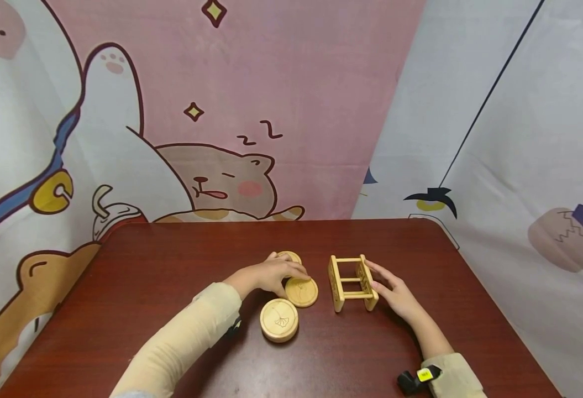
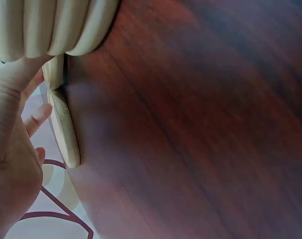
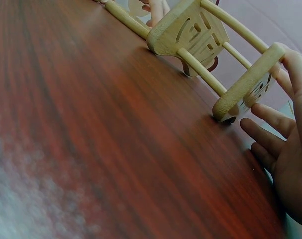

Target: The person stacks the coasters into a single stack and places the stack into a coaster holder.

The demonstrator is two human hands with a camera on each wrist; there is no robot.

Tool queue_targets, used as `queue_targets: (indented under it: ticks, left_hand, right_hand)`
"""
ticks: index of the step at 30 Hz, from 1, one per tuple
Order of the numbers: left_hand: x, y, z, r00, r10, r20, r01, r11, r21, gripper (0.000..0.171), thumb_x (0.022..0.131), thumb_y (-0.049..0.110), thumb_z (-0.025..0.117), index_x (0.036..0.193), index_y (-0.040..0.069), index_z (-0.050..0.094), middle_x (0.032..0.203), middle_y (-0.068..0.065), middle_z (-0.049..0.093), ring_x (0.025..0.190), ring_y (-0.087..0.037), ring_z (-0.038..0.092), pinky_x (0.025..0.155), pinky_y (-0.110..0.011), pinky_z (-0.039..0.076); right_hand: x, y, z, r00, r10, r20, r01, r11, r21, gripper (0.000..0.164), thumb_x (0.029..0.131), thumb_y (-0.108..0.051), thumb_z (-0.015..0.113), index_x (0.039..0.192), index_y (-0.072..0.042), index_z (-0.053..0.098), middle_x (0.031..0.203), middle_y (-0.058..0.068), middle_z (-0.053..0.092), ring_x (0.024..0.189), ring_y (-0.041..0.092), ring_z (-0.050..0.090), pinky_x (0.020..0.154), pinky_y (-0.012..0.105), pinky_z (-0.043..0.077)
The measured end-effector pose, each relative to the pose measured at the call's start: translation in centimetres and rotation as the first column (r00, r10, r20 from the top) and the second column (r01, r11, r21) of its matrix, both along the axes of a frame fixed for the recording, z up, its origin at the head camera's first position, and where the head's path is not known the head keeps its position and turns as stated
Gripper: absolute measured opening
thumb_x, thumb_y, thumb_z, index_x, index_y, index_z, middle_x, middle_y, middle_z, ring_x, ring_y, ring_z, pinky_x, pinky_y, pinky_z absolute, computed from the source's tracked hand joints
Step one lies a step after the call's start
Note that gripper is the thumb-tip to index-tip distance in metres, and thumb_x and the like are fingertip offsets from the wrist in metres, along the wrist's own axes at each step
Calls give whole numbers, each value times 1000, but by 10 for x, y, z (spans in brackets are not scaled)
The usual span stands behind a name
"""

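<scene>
My left hand point(image 1: 273, 273) reaches over the round wooden coasters, its thumb and forefinger spread around the edge of a coaster point(image 1: 301, 293) that lies on the table. A second coaster point(image 1: 289, 257) lies behind it, partly covered by the fingers. Nearest me is a stack of coasters point(image 1: 279, 320), the top one bearing a leaf drawing; several layers point(image 2: 56, 27) show in the left wrist view. My right hand point(image 1: 395, 294) touches the right panel of an upright wooden rack point(image 1: 352, 280). In the right wrist view its fingers point(image 3: 270, 119) look extended beside the slotted panel.
Everything stands on a dark red-brown table point(image 1: 371, 354). Behind it hangs a cloth point(image 1: 291, 83) with cartoon animals, meeting the table's back edge. A black strap device point(image 1: 419, 379) sits on the right wrist.
</scene>
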State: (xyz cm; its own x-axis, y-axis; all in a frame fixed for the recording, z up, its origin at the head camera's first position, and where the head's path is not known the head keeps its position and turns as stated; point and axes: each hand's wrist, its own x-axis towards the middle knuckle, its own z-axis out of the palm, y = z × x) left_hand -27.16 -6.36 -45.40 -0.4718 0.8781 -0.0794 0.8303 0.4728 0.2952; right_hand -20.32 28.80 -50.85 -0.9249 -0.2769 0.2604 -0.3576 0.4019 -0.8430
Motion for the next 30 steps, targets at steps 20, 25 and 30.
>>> queue_targets:
  ticks: [20, 25, 30]
  left_hand:
    - [-2, -9, 3, 998, 52, -38, -45, 984, 171, 76, 66, 34, 87, 134, 16, 58, 134, 1, 52, 112, -17, 42, 84, -39, 27]
    - [-2, -10, 5, 995, 81, -51, -68, 976, 208, 77, 65, 32, 87, 135, 17, 58, 134, 3, 52, 113, -16, 41, 86, -39, 27]
    - [0, -10, 8, 993, 105, -52, -89, 967, 238, 79, 65, 33, 87, 136, 18, 56, 134, 4, 51, 112, -15, 41, 85, -38, 26]
  right_hand:
    - [-3, 3, -4, 1000, 14, -10, -14, 1000, -23, 48, 98, -11, 55, 144, -11, 44, 138, 16, 48, 119, 1, 44, 93, 17, 35]
    - [-3, 4, -6, 1000, 9, -7, -9, 1000, -12, 48, 98, -12, 54, 145, -11, 43, 138, 15, 49, 120, 0, 44, 93, 18, 34]
    - [-2, 3, -4, 1000, 12, 2, -12, 1000, -18, 48, 98, -12, 54, 145, -11, 43, 137, 16, 49, 119, 0, 44, 92, 17, 35]
